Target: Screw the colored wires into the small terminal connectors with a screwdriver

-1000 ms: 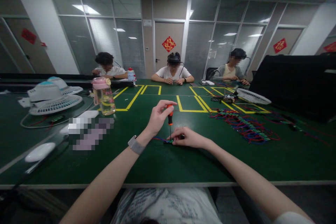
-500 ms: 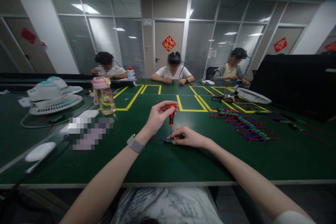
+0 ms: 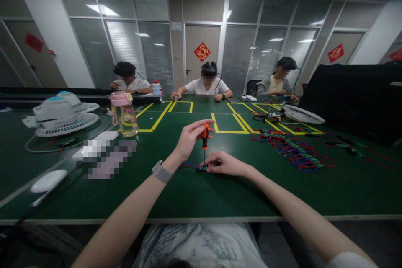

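Note:
An orange and black screwdriver [image 3: 205,136] stands upright on a small green circuit board [image 3: 203,168]. My left hand [image 3: 189,139] is at its handle, fingers stretched around the top, turning contact still kept with it. The shaft runs down to the board, where the tip is hard to make out. My right hand [image 3: 224,163] pinches the board's right side and rests on the green table. Blue and red wires [image 3: 190,164] lead off the board to the left, and a black part shows along its near edge.
To the right lies a row of wired circuit boards [image 3: 292,150]. A pink-lidded bottle [image 3: 124,115], white fans [image 3: 64,123] and a white mouse-shaped object [image 3: 48,181] are on the left. Yellow tape [image 3: 230,132] marks the table [image 3: 176,205]. Several people sit opposite; a black screen-like panel [image 3: 351,104] stands right.
My left hand's fingers have straightened and shifted around the screwdriver handle. My right hand stays in place. Across the table, a co-worker's hand has moved a small object leftward.

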`<state>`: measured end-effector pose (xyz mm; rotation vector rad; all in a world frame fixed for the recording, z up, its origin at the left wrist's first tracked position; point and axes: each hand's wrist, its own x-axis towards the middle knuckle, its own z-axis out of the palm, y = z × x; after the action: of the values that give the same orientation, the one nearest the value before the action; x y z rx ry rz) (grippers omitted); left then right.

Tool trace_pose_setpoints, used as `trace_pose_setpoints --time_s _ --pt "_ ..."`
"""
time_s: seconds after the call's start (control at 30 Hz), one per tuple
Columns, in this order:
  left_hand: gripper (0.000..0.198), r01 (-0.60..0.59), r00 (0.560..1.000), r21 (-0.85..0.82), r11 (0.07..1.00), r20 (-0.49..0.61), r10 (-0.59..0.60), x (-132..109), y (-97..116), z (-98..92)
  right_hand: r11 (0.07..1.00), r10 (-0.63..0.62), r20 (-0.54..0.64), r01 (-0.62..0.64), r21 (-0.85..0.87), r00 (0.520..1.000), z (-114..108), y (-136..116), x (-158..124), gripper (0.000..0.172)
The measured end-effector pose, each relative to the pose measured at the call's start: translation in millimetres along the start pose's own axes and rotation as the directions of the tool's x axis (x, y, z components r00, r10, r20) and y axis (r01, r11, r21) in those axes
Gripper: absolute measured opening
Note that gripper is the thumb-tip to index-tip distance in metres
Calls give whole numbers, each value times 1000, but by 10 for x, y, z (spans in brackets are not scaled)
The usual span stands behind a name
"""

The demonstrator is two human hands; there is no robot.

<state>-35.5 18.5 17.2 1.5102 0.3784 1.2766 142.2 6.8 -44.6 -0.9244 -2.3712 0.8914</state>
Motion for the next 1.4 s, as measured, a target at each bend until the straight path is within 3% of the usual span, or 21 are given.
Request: trace_pose_setpoints --time_s 0.17,0.43,0.67,0.77,1.13,1.4 --pt "29 -26 999 42 999 -22 27 -15 16 11 1000 5 -4 -5 -3 1000 -3 -13 -3 29" --pt "17 -106 985 284 953 -99 139 0 -7 -3 1000 1 -14 -1 12 1000 2 19 -5 30" --pt "30 -14 998 18 1000 -65 15 16 -54 0 1000 -7 -1 7 -11 1000 -8 -15 -2 31" --pt "33 7 998 -6 1000 -66 -8 11 -37 24 1000 -2 -2 2 -10 1000 -8 -12 -2 31" --pt "18 -109 977 339 934 -137 164 -2 -29 0 1000 0 1 0 -10 1000 -9 -18 -3 30" --pt "33 -33 992 55 998 -120 39 22 -60 15 999 -10 -7 10 -37 1000 -12 -18 -2 31"
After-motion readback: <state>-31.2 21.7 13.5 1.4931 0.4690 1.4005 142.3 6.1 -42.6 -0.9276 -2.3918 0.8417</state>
